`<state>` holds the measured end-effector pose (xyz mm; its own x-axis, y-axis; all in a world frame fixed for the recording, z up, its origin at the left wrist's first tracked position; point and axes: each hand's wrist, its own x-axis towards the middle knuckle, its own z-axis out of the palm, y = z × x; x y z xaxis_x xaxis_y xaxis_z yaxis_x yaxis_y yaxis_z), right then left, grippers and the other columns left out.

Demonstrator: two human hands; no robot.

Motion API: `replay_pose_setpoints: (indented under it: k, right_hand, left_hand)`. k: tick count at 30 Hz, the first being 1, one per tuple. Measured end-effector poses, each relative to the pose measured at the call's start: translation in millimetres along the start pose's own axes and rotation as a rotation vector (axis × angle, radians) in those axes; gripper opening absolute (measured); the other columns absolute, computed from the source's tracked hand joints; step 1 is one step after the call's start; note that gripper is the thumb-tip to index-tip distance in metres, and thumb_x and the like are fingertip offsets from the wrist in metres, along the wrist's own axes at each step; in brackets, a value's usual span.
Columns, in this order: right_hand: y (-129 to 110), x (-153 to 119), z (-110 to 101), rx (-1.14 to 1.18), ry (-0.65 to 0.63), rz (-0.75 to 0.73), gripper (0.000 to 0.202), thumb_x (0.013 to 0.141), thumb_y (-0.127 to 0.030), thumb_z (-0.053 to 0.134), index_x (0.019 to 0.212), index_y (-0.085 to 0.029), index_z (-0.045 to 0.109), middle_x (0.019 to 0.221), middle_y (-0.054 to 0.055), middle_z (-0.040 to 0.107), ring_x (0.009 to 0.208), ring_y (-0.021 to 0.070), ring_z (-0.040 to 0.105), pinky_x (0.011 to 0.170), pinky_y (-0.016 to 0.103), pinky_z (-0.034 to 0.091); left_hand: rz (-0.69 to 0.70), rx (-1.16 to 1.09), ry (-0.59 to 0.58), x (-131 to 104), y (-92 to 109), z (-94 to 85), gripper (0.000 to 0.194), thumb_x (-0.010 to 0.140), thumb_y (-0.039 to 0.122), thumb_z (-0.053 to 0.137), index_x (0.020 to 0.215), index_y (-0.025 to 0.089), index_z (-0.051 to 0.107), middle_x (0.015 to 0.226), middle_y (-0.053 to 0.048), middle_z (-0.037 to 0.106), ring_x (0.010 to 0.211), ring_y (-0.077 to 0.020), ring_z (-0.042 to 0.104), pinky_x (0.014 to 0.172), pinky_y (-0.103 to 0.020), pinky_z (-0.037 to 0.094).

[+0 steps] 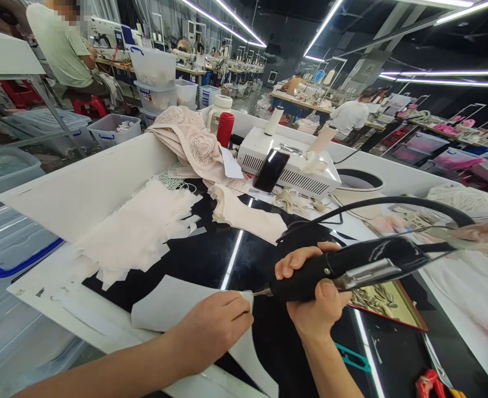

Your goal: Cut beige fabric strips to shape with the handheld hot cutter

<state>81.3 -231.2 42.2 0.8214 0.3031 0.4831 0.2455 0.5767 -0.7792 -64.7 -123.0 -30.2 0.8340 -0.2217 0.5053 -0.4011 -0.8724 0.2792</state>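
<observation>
Where cable (418,201) flanks tool (352,258) — phone (271,170), tray (408,307)

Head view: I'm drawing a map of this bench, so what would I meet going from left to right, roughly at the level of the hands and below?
Clear box with blue handle, pile of pale pieces, left hand, right hand, teal slotted piece, red-handled tool.

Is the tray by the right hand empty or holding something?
Holding something: small greyish pieces lie heaped in the tray. How full it is, I cannot tell; the tool hides its far side.
</observation>
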Motion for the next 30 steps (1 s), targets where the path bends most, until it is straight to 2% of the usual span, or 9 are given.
replay_pose_setpoints:
  k: [13, 18, 20, 30]
  right_hand:
    - [2.3, -1.7, 0.8, 0.007, 0.007, -0.028, 0.044, 0.08, -0.048, 0.087, 0.111, -0.028, 0.064, 0.075, -0.006, 0.067, 0.055, 0.0141, 0.06, 0.051, 0.028, 0.054]
    - [2.2, -1.9, 1.8, -0.004, 0.0, -0.029, 0.043, 0.081, -0.049, 0.086, 0.111, -0.028, 0.064, 0.075, -0.005, 0.066, 0.056, 0.0143, 0.06, 0.05, 0.028, 0.053]
    - [1.9, -2.0, 1.6, -0.008, 0.0, -0.029, 0.042, 0.081, -0.049, 0.085, 0.111, -0.028, 0.064, 0.075, -0.005, 0.066, 0.056, 0.0145, 0.061, 0.051, 0.028, 0.053]
    - [2.9, -2.7, 1.7, 0.018, -0.017, -0.026, 0.041, 0.082, -0.046, 0.085, 0.112, -0.028, 0.064, 0.076, -0.005, 0.066, 0.057, 0.0141, 0.06, 0.051, 0.027, 0.053]
  left_hand:
    - [-0.047, 0.004, -0.014, -5.5, 5.5, -2.0, 0.021, 0.1, -0.003, 0.054, 0.106, 0.012, 0.067, 0.103, -0.005, 0.067, 0.095, -0.0184, 0.066, 0.092, -0.033, 0.062]
    - [-0.055, 0.06, 0.029, -6.5, 5.7, -0.9, 0.021, 0.099, -0.001, 0.055, 0.107, 0.013, 0.068, 0.132, -0.011, 0.069, 0.119, -0.0219, 0.066, 0.106, -0.035, 0.06]
    - [-0.041, 0.079, 0.033, -6.2, 5.1, -0.5, 0.019, 0.099, 0.0, 0.057, 0.107, 0.013, 0.069, 0.137, -0.013, 0.068, 0.124, -0.0227, 0.065, 0.11, -0.035, 0.058]
    - [-0.04, 0.092, 0.001, -7.5, 4.8, -0.2, 0.02, 0.101, 0.001, 0.055, 0.108, 0.013, 0.07, 0.137, -0.01, 0.07, 0.122, -0.0207, 0.066, 0.111, -0.033, 0.058]
